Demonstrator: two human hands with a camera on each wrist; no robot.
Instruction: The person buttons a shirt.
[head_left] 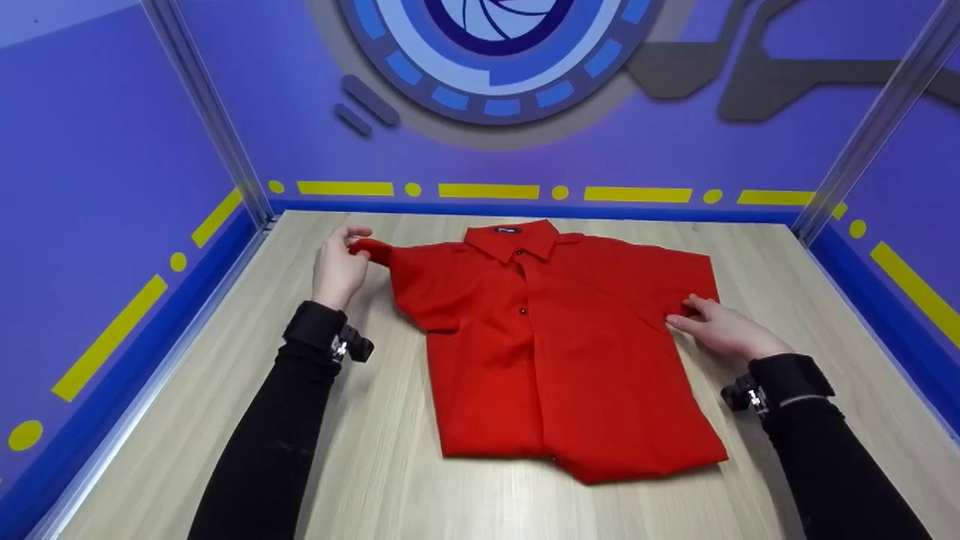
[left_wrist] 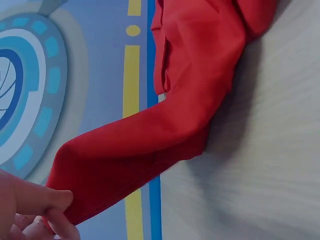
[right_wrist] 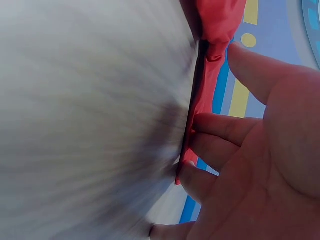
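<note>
A red short-sleeved shirt [head_left: 495, 360] lies front up on the table, its collar [head_left: 514, 238] at the far side and its lower part folded under. With thumb and fingers, my left hand [head_left: 339, 268] pinches the end of the left-side sleeve [left_wrist: 120, 145], which is raised off the table. My right hand [head_left: 724, 330] rests at the lower edge of the other sleeve [head_left: 679, 277]. In the right wrist view its fingers [right_wrist: 215, 145] are spread, several tips touching the red cloth, with the thumb apart from them.
The pale wood-grain table [head_left: 375, 495] extends around the shirt. Blue-purple panels [head_left: 225, 150] with yellow markings enclose it at the back, left and right. Metal posts [head_left: 210, 112] stand at the back corners. Each wrist wears a black strap with a small camera [head_left: 352, 345].
</note>
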